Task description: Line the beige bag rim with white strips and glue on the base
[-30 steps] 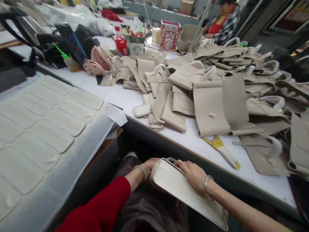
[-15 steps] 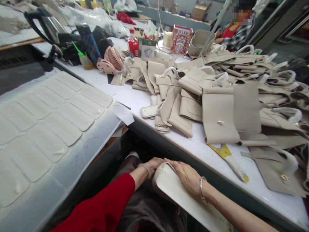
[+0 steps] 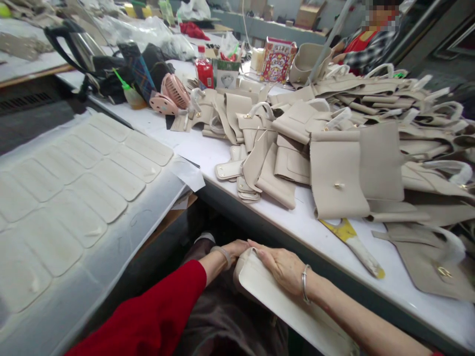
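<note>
A beige bag (image 3: 293, 306) rests over my lap, its pale, round-cornered flat base turned up toward me. At the bag's far end my left hand (image 3: 234, 251) grips the edge, its fingers partly hidden behind the corner. My right hand (image 3: 281, 267) is wrapped over the long edge nearer the table, with its fingertips meeting the left hand's at the corner. Both hands are closed on the same bag. The bag's lower side and its near end are partly hidden by my right forearm and the frame's edge.
On the white table (image 3: 304, 237) lie a yellow-and-white scraper (image 3: 354, 249) and a heap of beige bag pieces (image 3: 337, 173). Rounded pale panels (image 3: 100, 193) lie in rows on the left board. Farther back are a pink fan (image 3: 172, 94), a kettle (image 3: 79, 44) and a person (image 3: 367, 47).
Both hands stay on the bag's far corner, with my right hand shifted slightly left along its edge. The view has tilted a little.
</note>
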A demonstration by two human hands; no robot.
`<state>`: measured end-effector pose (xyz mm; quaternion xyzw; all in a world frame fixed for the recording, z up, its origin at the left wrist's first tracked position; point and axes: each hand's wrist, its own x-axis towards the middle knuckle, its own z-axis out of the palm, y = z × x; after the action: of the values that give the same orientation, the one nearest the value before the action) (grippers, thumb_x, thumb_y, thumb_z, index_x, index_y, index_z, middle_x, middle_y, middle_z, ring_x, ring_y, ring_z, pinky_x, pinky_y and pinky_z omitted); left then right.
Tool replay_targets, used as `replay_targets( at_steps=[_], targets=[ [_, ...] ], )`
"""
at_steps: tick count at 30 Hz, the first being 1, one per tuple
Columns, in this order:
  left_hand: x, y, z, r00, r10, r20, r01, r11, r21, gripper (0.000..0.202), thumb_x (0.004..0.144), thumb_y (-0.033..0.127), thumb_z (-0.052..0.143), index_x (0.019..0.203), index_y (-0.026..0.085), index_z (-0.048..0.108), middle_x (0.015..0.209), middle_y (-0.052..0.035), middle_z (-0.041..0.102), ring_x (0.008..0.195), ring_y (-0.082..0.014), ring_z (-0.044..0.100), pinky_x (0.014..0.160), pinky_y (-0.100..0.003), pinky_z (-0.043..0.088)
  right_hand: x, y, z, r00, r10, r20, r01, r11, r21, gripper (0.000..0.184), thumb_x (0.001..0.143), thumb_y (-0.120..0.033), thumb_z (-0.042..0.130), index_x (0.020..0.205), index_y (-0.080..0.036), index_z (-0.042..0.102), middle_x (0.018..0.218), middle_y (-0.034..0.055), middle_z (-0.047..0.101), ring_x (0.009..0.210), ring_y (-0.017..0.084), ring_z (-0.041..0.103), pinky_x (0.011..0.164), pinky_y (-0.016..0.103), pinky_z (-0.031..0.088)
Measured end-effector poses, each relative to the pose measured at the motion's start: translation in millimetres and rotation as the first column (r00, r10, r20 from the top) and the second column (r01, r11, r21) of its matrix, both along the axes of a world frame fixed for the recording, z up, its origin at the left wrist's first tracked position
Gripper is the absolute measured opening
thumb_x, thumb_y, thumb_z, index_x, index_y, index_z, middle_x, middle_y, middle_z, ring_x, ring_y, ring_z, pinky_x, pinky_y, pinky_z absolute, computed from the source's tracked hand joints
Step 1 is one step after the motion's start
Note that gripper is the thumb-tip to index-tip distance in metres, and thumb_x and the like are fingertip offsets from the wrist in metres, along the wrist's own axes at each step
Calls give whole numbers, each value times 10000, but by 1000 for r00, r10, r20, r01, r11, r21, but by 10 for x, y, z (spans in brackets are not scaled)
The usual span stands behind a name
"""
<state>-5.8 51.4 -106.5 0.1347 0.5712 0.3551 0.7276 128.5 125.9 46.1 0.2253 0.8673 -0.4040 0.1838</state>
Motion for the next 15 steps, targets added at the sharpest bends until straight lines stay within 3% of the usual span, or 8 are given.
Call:
replay_targets(
  at_steps=[3,5,9,12,15],
  targets=[
    [-163,56,199,975,-169,-145,171,985,0,246,807,349,709,750,117,651,668,19,625,618,-128,587,656,-299,506,134,46,23,1000,19,15,-18,1000,-14,549,965,-573,168,1473,-396,274,1448,21,484,1259,315,527,1020,502,430],
    [-301,106,405,944,-222,-245,241,969,49,267,707,373,780,689,124,684,642,12,652,691,-168,614,719,-305,490,283,75,40,999,8,40,-6,1000,-26,540,961,-579,185,1474,-421,248,1469,9,456,1245,327,538,1010,514,433],
    [-478,174,956,889,-286,-358,370,909,192,391,733,524,702,867,163,768,878,-22,749,953,-209,625,845,-260,445,685,132,72,994,-53,96,59,997,-59,563,946,-607,224,1470,-409,267,1456,17,472,1218,341,558,997,524,433],
    [-471,206,1348,797,-451,-403,564,795,225,446,743,544,681,940,156,775,921,-41,758,874,-207,647,780,-260,465,1029,185,91,987,-118,107,129,987,-96,556,929,-616,296,1442,-406,338,1419,7,519,1206,336,568,992,501,439],
    [-414,273,1601,635,-564,-528,733,655,181,391,715,480,714,948,173,780,918,-27,763,823,-208,657,705,-242,472,1363,246,99,977,-161,137,178,976,-122,548,912,-615,356,1414,-398,396,1380,5,561,1196,338,574,995,491,440]
  ],
)
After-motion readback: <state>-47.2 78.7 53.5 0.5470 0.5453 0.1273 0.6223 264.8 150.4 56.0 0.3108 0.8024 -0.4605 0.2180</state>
